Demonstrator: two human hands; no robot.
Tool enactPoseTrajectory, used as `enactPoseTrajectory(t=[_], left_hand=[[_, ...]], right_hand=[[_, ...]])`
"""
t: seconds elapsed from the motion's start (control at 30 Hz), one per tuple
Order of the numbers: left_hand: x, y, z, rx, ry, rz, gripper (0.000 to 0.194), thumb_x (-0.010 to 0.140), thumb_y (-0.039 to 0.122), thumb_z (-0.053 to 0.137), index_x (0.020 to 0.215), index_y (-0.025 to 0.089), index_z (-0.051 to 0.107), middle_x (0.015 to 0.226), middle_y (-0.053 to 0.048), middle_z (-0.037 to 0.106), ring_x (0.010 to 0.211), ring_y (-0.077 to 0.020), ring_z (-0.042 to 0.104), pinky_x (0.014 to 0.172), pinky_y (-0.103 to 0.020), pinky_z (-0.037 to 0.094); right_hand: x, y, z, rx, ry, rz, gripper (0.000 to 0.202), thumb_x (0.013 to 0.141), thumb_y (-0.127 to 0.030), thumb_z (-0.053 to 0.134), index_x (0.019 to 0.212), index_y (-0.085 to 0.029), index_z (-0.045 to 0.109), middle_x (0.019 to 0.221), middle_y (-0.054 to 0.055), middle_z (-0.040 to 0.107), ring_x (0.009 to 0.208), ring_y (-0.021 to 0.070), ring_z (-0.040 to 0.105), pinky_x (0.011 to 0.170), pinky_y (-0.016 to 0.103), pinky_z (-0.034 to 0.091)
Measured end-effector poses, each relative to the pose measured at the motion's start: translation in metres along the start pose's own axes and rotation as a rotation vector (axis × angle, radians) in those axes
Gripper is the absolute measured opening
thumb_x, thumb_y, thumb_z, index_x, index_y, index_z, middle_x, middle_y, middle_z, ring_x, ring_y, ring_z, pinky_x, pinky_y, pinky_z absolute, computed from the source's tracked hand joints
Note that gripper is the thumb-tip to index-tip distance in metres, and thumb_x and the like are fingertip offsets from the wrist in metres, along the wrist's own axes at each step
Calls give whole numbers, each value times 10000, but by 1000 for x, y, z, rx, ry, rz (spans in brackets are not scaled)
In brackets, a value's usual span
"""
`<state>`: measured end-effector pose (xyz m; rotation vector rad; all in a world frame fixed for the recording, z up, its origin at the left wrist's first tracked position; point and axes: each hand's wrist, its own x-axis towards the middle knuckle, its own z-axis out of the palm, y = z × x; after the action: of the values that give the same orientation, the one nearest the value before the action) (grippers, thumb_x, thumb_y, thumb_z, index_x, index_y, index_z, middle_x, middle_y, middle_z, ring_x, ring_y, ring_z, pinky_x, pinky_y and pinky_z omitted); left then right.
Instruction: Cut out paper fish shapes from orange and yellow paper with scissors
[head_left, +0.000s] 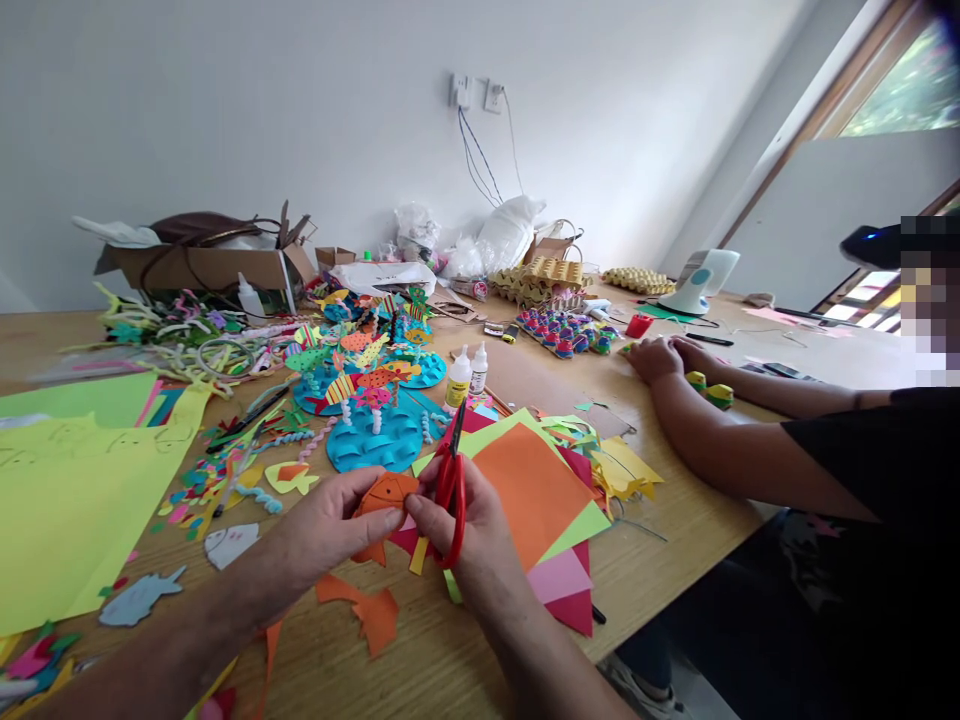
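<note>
My left hand (pixel 341 520) pinches an orange paper fish (pixel 388 490) with dark drawn lines between thumb and fingers. Hooked in my right hand (pixel 472 530) are red-handled scissors (pixel 450 490), their dark blades pointing up and away. My right thumb and fingertip also touch the fish's right edge. Orange paper offcuts (pixel 375 615) lie on the table just below my hands. Right of my right hand is a stack of coloured sheets, with an orange sheet (pixel 529 480) on top. Beyond the fish stands a blue wavy base (pixel 375 440) carrying patterned paper fish (pixel 375 380).
Two glue bottles (pixel 459 378) stand behind the scissors. Large yellow sheets (pixel 82 520) cover the left side, near grey fish cutouts (pixel 142 597). Pipe cleaners (pixel 142 320), egg cartons (pixel 547 280) and a cardboard box (pixel 202 268) sit farther back. A co-worker's arms (pixel 690 400) rest at the right.
</note>
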<state>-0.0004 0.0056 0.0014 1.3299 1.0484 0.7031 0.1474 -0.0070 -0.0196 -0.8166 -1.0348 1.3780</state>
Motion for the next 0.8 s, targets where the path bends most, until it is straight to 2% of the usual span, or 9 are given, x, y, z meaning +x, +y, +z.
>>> enactPoseTrajectory(t=[0.1,0.2,0.37,0.53,0.8], left_hand=[[-2,-1,2,-32,12,-5,164,720,341,648,794,196,661,639,40,590,600,-124,520,553,-217,385],[-4,1,3,-156,41,-37,165,702,324,653,812,201,648,653,32,614,605,-147,555,595,-264,436],[-7,2,2,-189,114,74,109,722,277,642,677,190,593,520,71,522,490,-86,431,513,-206,382],[-9,3,2,-215,103,90,115,751,274,626,684,190,586,517,69,513,489,-86,399,492,-200,378],[-7,5,3,-259,53,59,84,781,242,606,728,177,611,588,35,583,534,-92,458,479,-188,385]], right_hand=[[-4,-6,0,-87,-10,-1,214,672,-285,657,762,-186,490,624,-50,505,518,90,459,480,200,374],[-14,-9,-4,-287,-58,46,168,766,-316,568,729,-182,474,580,-52,460,516,96,429,482,208,341],[-35,2,-10,-507,-156,88,264,842,-288,451,604,-188,400,535,-52,387,513,94,363,477,214,271],[-43,9,-11,-541,-185,111,316,846,-331,452,573,-191,379,515,-53,327,506,96,323,462,223,223],[-42,9,-8,-508,-198,134,377,861,-425,445,573,-192,381,514,-50,315,501,95,312,452,220,221]])
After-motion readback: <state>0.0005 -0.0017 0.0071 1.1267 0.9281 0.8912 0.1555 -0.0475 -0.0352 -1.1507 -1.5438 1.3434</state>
